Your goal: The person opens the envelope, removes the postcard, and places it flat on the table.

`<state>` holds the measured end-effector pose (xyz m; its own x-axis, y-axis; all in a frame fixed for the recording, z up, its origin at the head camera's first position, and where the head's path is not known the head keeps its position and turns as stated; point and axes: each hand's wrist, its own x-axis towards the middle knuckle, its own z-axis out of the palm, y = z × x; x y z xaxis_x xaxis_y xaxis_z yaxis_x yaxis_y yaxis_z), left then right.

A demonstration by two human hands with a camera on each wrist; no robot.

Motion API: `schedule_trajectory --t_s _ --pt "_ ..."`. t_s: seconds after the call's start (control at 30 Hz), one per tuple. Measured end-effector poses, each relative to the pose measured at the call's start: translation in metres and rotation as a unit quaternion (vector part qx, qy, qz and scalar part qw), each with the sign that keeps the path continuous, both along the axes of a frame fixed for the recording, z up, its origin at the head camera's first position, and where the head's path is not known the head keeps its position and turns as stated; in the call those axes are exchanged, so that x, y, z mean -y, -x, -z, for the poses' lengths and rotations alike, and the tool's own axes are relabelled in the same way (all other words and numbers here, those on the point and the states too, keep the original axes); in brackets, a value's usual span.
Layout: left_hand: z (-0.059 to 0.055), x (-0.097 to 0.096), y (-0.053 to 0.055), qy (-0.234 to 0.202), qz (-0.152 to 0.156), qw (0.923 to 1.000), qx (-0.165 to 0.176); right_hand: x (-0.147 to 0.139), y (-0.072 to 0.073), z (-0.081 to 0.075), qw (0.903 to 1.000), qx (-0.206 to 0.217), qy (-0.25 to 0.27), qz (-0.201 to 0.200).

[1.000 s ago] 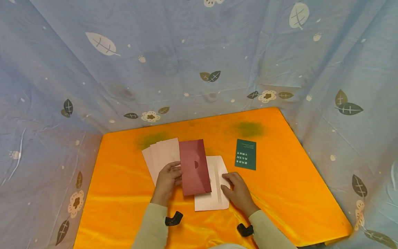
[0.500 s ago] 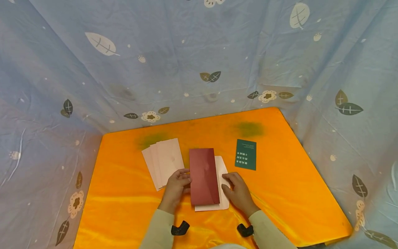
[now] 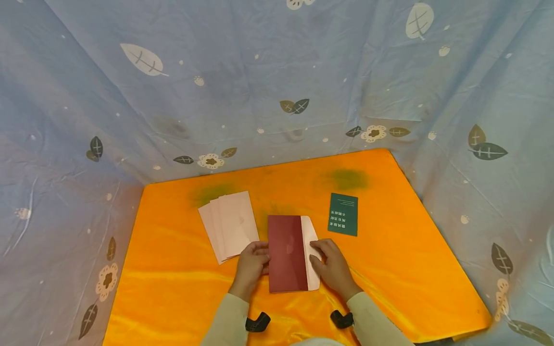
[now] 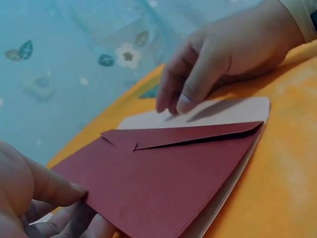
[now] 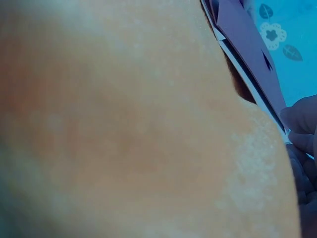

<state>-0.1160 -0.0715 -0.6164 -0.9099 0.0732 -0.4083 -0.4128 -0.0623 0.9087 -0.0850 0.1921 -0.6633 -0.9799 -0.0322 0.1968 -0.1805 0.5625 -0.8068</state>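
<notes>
My left hand (image 3: 252, 264) pinches the left edge of a dark red envelope (image 3: 285, 250), thumb on top and fingers beneath. A slotted flap (image 4: 198, 135) shows along the envelope's far edge in the left wrist view. Under it lies a pale pink envelope (image 3: 313, 278), mostly hidden, with its right-hand flap sticking out. My right hand (image 3: 334, 266) rests fingertips and thumb at that pale flap, fingers bent and loose. In the right wrist view my own hand fills most of the picture, and the red envelope (image 5: 247, 44) shows edge-on beyond it.
Several pale pink envelopes (image 3: 237, 223) lie fanned out left of the red one. A dark green card (image 3: 343, 215) with white print lies to the right. An orange cloth (image 3: 173, 288) covers the table, and a blue patterned curtain (image 3: 242, 62) hangs around its back and sides.
My left hand has brought the red envelope right and toward me, away from the fanned envelopes and down over the single pale one. The right hand has stayed at the pale flap.
</notes>
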Motion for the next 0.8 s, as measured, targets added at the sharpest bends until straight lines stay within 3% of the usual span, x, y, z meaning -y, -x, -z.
schedule_trajectory --t_s 0.5,0.63,0.8 --pt "0.0016 -0.0075 -0.0037 0.111 -0.011 0.9935 -0.022 0.0007 0.0004 -0.0037 0.9997 0.021 0.002 0.007" --pt "0.0006 -0.0057 -0.0033 0.181 0.001 0.9825 -0.046 0.0007 0.0001 -0.0044 0.9997 0.023 0.002 0.007" --pt "-0.0049 -0.0013 -0.001 0.252 0.019 0.9608 -0.114 0.0006 -0.0001 -0.0042 0.9997 0.024 0.002 0.006"
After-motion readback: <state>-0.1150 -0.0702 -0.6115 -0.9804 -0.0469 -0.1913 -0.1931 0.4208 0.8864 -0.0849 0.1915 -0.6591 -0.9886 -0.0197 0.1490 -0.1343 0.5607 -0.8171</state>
